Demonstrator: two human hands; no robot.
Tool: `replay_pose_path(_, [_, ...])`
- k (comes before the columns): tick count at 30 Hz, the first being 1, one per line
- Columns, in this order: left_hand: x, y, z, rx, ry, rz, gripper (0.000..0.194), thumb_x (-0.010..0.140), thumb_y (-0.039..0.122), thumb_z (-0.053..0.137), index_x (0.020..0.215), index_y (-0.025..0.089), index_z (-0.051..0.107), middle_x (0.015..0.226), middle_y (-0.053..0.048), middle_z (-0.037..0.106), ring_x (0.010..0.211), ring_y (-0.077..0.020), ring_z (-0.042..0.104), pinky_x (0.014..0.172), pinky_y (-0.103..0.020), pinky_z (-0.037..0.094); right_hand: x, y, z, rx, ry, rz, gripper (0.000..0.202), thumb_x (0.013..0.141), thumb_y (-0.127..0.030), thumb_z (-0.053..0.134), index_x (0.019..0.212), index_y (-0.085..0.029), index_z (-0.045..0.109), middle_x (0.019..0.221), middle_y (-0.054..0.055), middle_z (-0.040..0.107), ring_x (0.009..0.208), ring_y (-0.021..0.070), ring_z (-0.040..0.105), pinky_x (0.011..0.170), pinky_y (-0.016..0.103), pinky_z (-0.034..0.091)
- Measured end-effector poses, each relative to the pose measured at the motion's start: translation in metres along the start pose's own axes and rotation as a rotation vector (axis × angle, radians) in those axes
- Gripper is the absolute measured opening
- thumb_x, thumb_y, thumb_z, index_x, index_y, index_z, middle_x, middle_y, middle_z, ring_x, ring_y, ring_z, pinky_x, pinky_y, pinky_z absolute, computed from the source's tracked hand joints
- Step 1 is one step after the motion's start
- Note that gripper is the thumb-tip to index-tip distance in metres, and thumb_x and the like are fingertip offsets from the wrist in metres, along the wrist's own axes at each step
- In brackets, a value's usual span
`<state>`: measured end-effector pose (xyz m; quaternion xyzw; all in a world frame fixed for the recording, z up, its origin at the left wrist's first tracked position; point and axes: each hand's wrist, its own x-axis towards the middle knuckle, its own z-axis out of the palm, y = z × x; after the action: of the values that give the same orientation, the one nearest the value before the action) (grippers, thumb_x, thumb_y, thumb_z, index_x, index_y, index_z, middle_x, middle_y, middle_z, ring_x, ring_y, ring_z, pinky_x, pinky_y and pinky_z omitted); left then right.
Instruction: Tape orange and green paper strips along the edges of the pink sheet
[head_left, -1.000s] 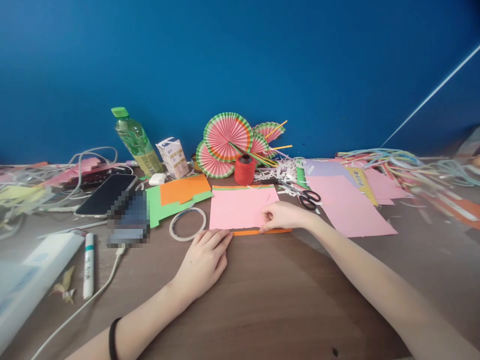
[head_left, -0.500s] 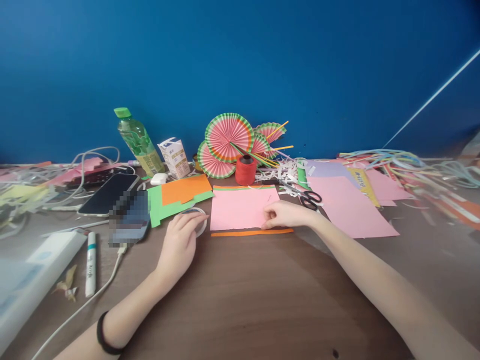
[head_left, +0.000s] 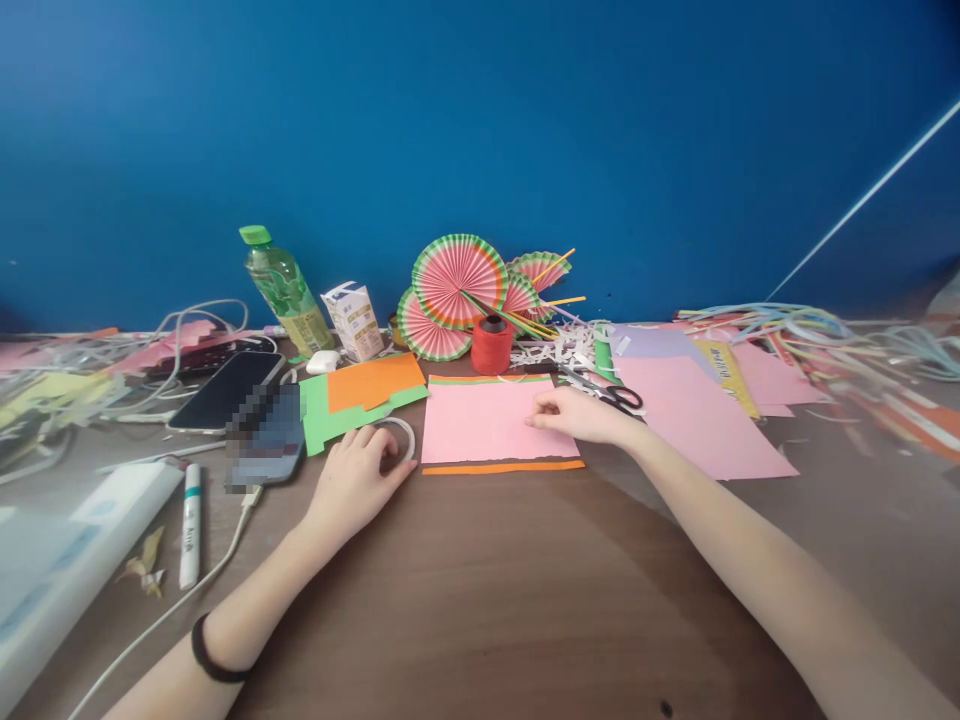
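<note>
A sheet of pink paper [head_left: 472,420] lies flat in front of me, with orange and green strips along its far edge and an orange strip [head_left: 502,467] along its near edge. To its left, my left hand [head_left: 354,472] has its fingers curled over a roll of tape [head_left: 405,432], whose pale rim shows past them. My right hand [head_left: 566,412] hovers over or rests on the right part of the pink sheet, thumb and fingers pinched together. Whatever is in that pinch is too small to make out. Green paper [head_left: 318,405] and orange paper [head_left: 375,380] lie beyond my left hand.
Behind the sheet stand a red thread spool [head_left: 491,350] and pleated paper fans [head_left: 459,280]. Scissors [head_left: 622,400] and more pink paper [head_left: 697,420] lie right. A bottle [head_left: 289,295], a carton [head_left: 354,322], phones [head_left: 229,390] and a marker [head_left: 190,525] are left.
My left fingers have drawn back and curled, with the thumb now stretched toward the sheet. The right hand has risen slightly away from the sheet's near edge, still pinched.
</note>
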<state>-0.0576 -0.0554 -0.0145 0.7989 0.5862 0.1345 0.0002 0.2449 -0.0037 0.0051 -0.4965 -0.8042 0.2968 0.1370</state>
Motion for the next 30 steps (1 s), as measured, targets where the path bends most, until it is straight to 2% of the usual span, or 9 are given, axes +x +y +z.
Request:
replay_pose_path(6, [0.004, -0.014, -0.012, -0.137, -0.197, 0.145, 0.012, 0.076, 0.03, 0.047, 0.073, 0.019, 0.049, 0.079, -0.003, 0.056, 0.076, -0.0192, 0.051, 0.069, -0.031, 0.04, 0.0, -0.001, -0.005, 0.069, 0.025, -0.032, 0.023, 0.075, -0.036, 0.048, 0.064, -0.016, 0.05, 0.063, -0.001, 0.052, 0.059, 0.0114, 0.044, 0.056, 0.024, 0.031])
replay_pose_path(9, [0.002, -0.014, -0.018, -0.228, -0.259, 0.126, 0.01, 0.078, 0.027, 0.043, 0.076, 0.019, 0.048, 0.078, -0.003, 0.057, 0.073, -0.0173, 0.053, 0.066, -0.028, 0.04, -0.001, -0.003, -0.007, 0.076, 0.031, -0.051, 0.024, 0.076, -0.036, 0.046, 0.067, -0.015, 0.054, 0.068, 0.001, 0.057, 0.062, 0.0125, 0.048, 0.058, 0.024, 0.033])
replay_pose_path(12, [-0.001, 0.001, -0.025, -0.328, -0.203, 0.033, 0.011, 0.082, 0.027, 0.038, 0.083, 0.02, 0.045, 0.081, -0.002, 0.06, 0.071, -0.0158, 0.056, 0.066, -0.027, 0.04, -0.002, -0.01, -0.007, 0.046, 0.075, -0.06, 0.026, 0.077, -0.037, 0.046, 0.068, -0.015, 0.057, 0.066, 0.001, 0.057, 0.061, 0.0126, 0.048, 0.058, 0.025, 0.034])
replay_pose_path(15, [-0.003, 0.023, -0.032, -0.508, -0.163, -0.029, 0.006, 0.084, 0.025, 0.035, 0.088, 0.021, 0.038, 0.072, 0.002, 0.063, 0.068, -0.0145, 0.058, 0.068, -0.027, 0.041, -0.006, -0.023, -0.002, 0.096, 0.169, -0.114, 0.022, 0.078, -0.033, 0.046, 0.078, -0.015, 0.06, 0.073, 0.002, 0.06, 0.066, 0.0136, 0.051, 0.061, 0.026, 0.038])
replay_pose_path(19, [0.002, 0.049, -0.037, -0.78, -0.289, -0.04, 0.014, 0.085, 0.031, 0.037, 0.095, 0.021, 0.038, 0.081, -0.001, 0.067, 0.074, -0.0148, 0.061, 0.072, -0.03, 0.044, -0.014, -0.045, 0.01, 0.167, 0.292, -0.302, 0.029, 0.08, -0.028, 0.047, 0.106, -0.02, 0.057, 0.103, 0.007, 0.056, 0.083, 0.016, 0.054, 0.076, 0.031, 0.044])
replay_pose_path(22, [0.011, 0.066, -0.039, -0.957, -0.347, -0.049, 0.026, 0.085, 0.033, 0.038, 0.106, 0.018, 0.041, 0.084, -0.006, 0.067, 0.079, -0.0157, 0.063, 0.08, -0.034, 0.044, -0.019, -0.056, 0.019, 0.142, 0.35, -0.382, 0.038, 0.08, -0.025, 0.047, 0.118, -0.023, 0.051, 0.115, 0.007, 0.049, 0.105, 0.0197, 0.049, 0.091, 0.035, 0.04])
replay_pose_path(26, [0.027, 0.084, -0.039, -1.115, -0.361, -0.046, 0.032, 0.083, 0.033, 0.042, 0.109, 0.015, 0.045, 0.097, -0.011, 0.065, 0.075, -0.0162, 0.064, 0.076, -0.033, 0.047, -0.022, -0.059, 0.023, 0.112, 0.389, -0.389, 0.04, 0.081, -0.021, 0.044, 0.121, -0.025, 0.049, 0.119, 0.007, 0.05, 0.113, 0.0223, 0.045, 0.097, 0.04, 0.036])
replay_pose_path(30, [0.041, 0.088, -0.034, -1.145, -0.379, -0.022, 0.029, 0.082, 0.033, 0.045, 0.104, 0.015, 0.048, 0.095, -0.01, 0.064, 0.07, -0.0158, 0.065, 0.07, -0.031, 0.048, -0.02, -0.055, 0.023, 0.148, 0.385, -0.363, 0.041, 0.08, -0.018, 0.044, 0.12, -0.024, 0.051, 0.123, 0.005, 0.051, 0.118, 0.0227, 0.043, 0.1, 0.042, 0.034])
